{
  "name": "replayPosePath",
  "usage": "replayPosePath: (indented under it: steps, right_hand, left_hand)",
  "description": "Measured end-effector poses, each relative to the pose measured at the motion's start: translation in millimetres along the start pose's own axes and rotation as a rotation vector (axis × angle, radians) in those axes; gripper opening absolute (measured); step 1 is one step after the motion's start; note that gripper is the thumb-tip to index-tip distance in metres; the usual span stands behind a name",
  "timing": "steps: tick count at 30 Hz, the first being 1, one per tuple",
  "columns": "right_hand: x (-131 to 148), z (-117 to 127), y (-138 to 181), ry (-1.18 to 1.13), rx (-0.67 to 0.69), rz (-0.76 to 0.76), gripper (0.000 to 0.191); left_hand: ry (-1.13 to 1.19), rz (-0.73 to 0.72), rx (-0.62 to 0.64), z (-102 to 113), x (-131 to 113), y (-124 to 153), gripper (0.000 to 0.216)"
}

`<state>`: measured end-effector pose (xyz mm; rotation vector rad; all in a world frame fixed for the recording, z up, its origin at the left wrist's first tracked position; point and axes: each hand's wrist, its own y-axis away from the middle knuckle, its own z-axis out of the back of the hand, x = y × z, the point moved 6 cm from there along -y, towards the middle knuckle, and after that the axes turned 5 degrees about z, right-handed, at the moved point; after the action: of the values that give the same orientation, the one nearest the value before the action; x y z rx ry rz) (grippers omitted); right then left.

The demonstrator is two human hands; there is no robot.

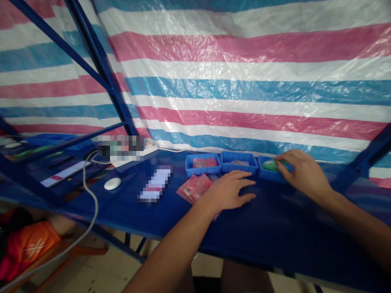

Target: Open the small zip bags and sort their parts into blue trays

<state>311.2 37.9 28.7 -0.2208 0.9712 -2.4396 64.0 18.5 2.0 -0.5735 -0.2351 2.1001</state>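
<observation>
My left hand (227, 190) lies flat on the dark blue table (275, 228), fingers stretched out, partly covering a small pile of red packets (194, 186). My right hand (301, 171) reaches into the rightmost of three small blue trays (265, 174), its fingers curled round a green item (270, 165) inside. The left tray (202, 163) holds red packets. Pale contents show in the middle tray (238, 162), too faint to name.
A striped pink, blue and white tarp (232, 73) hangs right behind the trays. Blue metal frame bars (100, 61) rise at the left. A white mouse (112, 183), a grey cable (91, 203) and a white strip-like device (65, 173) lie on the table's left part.
</observation>
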Motion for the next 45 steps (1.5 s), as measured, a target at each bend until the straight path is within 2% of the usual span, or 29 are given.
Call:
replayPosePath:
  steps: [3, 6, 9, 13, 15, 18, 21, 23, 26, 29, 32, 35, 40, 42, 45]
  right_hand:
    - [-6, -9, 1, 0.04, 0.139, -0.024, 0.036]
    - [4, -4, 0, 0.025, 0.068, -0.025, 0.037]
    - [30, -2, -1, -0.1, 0.021, 0.066, 0.026]
    - [66, -6, 4, -0.289, 0.027, 0.12, 0.018]
    - [77, -9, 7, -0.381, 0.038, 0.073, 0.027]
    - [78, -16, 14, -0.52, 0.077, -0.111, 0.043]
    - [72, -25, 19, -0.727, 0.059, -0.276, 0.052]
    - [69, -32, 20, -0.928, 0.038, -0.341, 0.05]
    - [65, -41, 23, -1.137, 0.031, -0.472, 0.039]
    - [60, -41, 24, -1.162, -0.027, -0.577, 0.036]
    - [60, -36, 23, -1.156, -0.064, -0.612, 0.039]
    - [63, -36, 22, -1.188, -0.033, -0.613, 0.045]
    - [65, -43, 23, -1.282, 0.017, -0.648, 0.049]
    - [63, -44, 23, -1.306, 0.011, -0.665, 0.048]
    - [62, -44, 23, -1.363, -0.008, -0.703, 0.052]
  left_hand:
    - [-0.012, 0.028, 0.098, -13, 7, 0, 0.045]
    - [-0.005, 0.011, 0.102, -15, 9, -2, 0.035]
    - [-0.003, 0.015, 0.059, -9, 10, -3, 0.025]
    - [-0.038, 0.088, 0.037, -2, 10, -4, 0.03]
    - [-0.029, 0.12, -0.008, 2, 11, -5, 0.032]
    - [0.067, 0.142, -0.162, 13, 9, -7, 0.03]
    - [0.28, 0.131, -0.317, 24, 5, -8, 0.026]
    - [0.447, 0.115, -0.354, 28, 2, -8, 0.025]
    - [0.592, 0.138, -0.354, 28, 0, -10, 0.027]
    - [0.617, 0.208, -0.369, 27, 4, -10, 0.035]
    - [0.617, 0.274, -0.334, 22, 11, -10, 0.043]
    - [0.645, 0.291, -0.291, 16, 14, -11, 0.044]
    - [0.652, 0.258, -0.293, 16, 10, -9, 0.048]
    - [0.563, 0.2, -0.305, 22, 3, -8, 0.051]
    - [0.343, 0.039, -0.298, 29, -12, -5, 0.051]
